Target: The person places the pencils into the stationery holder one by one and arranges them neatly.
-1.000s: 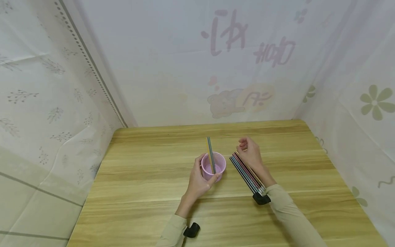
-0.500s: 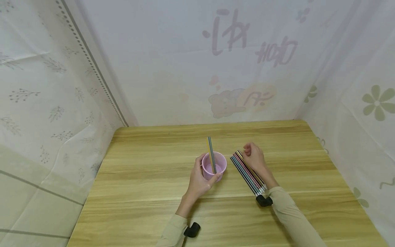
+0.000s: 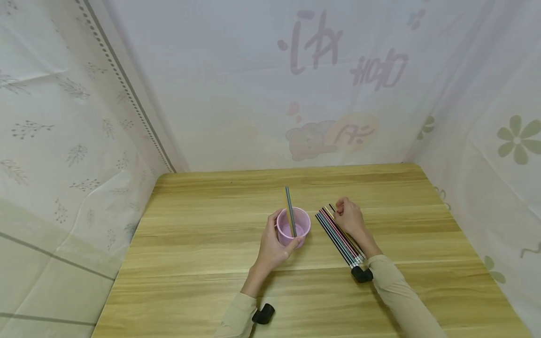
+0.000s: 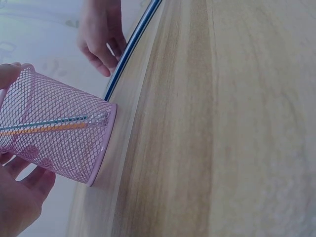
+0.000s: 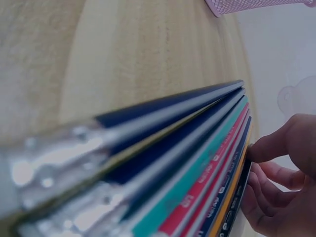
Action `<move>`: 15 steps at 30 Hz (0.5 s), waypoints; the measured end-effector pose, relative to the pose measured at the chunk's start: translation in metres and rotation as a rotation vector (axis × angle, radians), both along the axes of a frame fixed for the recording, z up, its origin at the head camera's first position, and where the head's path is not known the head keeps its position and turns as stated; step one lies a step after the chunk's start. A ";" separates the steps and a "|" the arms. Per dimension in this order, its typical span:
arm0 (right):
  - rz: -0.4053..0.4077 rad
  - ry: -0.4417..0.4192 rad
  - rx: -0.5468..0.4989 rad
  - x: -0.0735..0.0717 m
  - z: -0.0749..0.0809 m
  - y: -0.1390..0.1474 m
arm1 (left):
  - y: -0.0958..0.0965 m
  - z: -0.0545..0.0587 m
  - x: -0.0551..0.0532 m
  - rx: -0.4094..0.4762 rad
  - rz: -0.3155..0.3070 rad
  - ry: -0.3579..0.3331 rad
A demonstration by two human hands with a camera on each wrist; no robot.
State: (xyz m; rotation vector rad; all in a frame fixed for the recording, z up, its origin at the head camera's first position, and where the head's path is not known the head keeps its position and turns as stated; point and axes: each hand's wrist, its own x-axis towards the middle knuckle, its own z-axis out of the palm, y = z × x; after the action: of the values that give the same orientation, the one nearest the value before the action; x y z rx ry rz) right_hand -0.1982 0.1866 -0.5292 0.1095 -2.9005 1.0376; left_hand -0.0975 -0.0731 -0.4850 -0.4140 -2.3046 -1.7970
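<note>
A row of pencils [image 3: 339,238] lies side by side on the table right of the frame's centre, slanting from upper left to lower right, with the metal ferrules at the lower end. Dark blue, teal, red, orange and black barrels show in the right wrist view. On the row's right edge, a black pencil [image 5: 237,202] is pinched between thumb and curled fingers of the right hand [image 3: 350,218]; in the head view, a dark tip juts beyond its neighbours next to these fingertips.

Just left of the row, near the middle of the frame, is a pink mesh cup [image 3: 302,219], its opening facing up. The left hand [image 3: 272,246] grasps it, thumb on the near side and fingers around the left side. Inside, a teal pencil [image 3: 289,202] and an orange pencil [image 4: 59,128] lean together, ferrule ends down at the base, their upper ends rising past the rim.

Both forearms wear beige sleeves [image 3: 401,295], entering from the bottom edge, with a black device [image 3: 263,314] at each wrist. Underneath spreads the wood-grain table [image 3: 203,244]. Pale printed cloth [image 3: 211,94] hangs behind it, with more at the left and right of the frame.
</note>
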 end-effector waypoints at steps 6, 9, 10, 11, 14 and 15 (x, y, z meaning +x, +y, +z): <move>0.020 -0.020 0.046 -0.002 0.004 -0.001 | 0.001 -0.013 -0.005 0.004 0.003 -0.020; 0.044 -0.023 0.061 -0.003 0.007 0.001 | 0.002 -0.029 -0.010 0.000 0.014 -0.030; 0.053 -0.021 0.064 -0.003 0.008 0.001 | 0.002 -0.035 -0.011 0.000 0.018 -0.032; 0.059 -0.017 0.067 -0.004 0.010 0.001 | 0.002 -0.038 -0.012 0.000 0.021 -0.031; 0.082 0.002 0.073 -0.004 0.017 0.002 | 0.000 -0.043 -0.014 0.004 0.020 -0.026; 0.085 0.009 0.073 -0.004 0.020 0.001 | 0.000 -0.044 -0.015 0.004 0.018 -0.024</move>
State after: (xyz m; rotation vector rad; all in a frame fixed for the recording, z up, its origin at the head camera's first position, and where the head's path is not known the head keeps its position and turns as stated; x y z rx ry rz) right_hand -0.2024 0.1877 -0.5088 0.2416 -2.9498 0.9407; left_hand -0.1123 -0.0735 -0.5291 -0.3716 -2.3123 -1.8075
